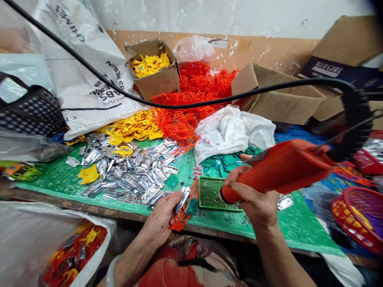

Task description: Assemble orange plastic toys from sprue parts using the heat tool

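My right hand [254,199] is wrapped round the orange electric screwdriver [281,169], its tip low over a small green perforated block [211,193]. A black cable [179,105] runs from the tool across the view. My left hand [163,219] pinches an orange plastic frame [184,213] together with a silver metal clip [183,198] and a teal piece, right beside the block at the table's front edge.
A heap of silver clips [131,171] lies on the green mat [60,179]. Behind it lie yellow parts [134,127], an orange frame pile [191,99], cardboard boxes [154,69] and a white bag [233,129]. Red baskets [362,217] stand at the right, with a bag of finished pieces [72,255] at lower left.
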`<state>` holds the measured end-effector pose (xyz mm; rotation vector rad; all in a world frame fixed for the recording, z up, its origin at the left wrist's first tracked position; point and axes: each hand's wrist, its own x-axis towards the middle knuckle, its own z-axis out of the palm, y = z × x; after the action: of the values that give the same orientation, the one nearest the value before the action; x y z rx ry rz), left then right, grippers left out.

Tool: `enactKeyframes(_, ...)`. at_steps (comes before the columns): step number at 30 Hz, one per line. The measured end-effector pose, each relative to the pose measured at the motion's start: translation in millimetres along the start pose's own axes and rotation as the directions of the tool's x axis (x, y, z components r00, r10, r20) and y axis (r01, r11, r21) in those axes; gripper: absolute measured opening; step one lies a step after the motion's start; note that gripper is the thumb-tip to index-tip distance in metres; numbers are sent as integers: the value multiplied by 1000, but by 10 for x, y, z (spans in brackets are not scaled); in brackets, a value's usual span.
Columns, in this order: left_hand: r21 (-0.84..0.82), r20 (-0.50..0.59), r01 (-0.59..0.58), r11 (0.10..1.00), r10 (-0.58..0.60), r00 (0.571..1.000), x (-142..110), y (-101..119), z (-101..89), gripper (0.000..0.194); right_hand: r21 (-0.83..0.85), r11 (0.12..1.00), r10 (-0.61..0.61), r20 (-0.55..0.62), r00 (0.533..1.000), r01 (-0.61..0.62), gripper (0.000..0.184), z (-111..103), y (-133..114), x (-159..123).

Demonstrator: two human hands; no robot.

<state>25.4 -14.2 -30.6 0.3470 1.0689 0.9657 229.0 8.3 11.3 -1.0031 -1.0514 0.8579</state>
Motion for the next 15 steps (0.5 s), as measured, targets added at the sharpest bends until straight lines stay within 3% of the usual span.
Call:
enactKeyframes(5, -193, 49, 153, 969, -146, 988, -4, 71, 18, 19, 4, 1000, -11, -14, 1000, 11, 21, -21, 16, 39)
enactKeyframes(15, -235, 28, 200, 951, -199, 980, -51, 67, -59, 28, -28, 999, 10, -160, 987, -15, 34, 56, -40, 166)
